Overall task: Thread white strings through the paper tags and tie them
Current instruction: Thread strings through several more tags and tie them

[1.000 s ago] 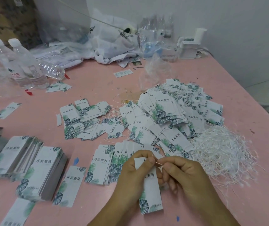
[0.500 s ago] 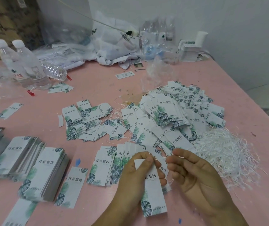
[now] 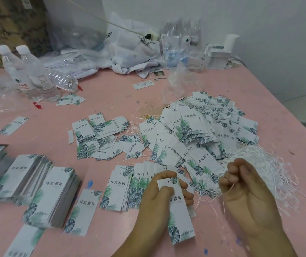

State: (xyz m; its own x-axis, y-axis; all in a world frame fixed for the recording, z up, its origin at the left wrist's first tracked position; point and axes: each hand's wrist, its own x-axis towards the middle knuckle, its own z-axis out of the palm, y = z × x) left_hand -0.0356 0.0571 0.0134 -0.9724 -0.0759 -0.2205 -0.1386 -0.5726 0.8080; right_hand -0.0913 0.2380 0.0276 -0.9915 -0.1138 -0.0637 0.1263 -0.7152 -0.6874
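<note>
low in the middle of the frame, the left hand (image 3: 159, 193) grips a paper tag (image 3: 178, 206), hole end up so a string can go in. just right, the right hand (image 3: 245, 190) pinches a white string (image 3: 224, 198), fingers curled. the string pile (image 3: 267, 169) lies close behind it, easy to reach.

A pink counter (image 3: 111, 93), scuffed and flecked with paint, stands against a plain white wall (image 3: 260, 25). Its right edge runs diagonally, with pale floor (image 3: 304, 108) beyond. A brown cardboard box (image 3: 9, 25) sits at far left. Light is soft and even.
</note>
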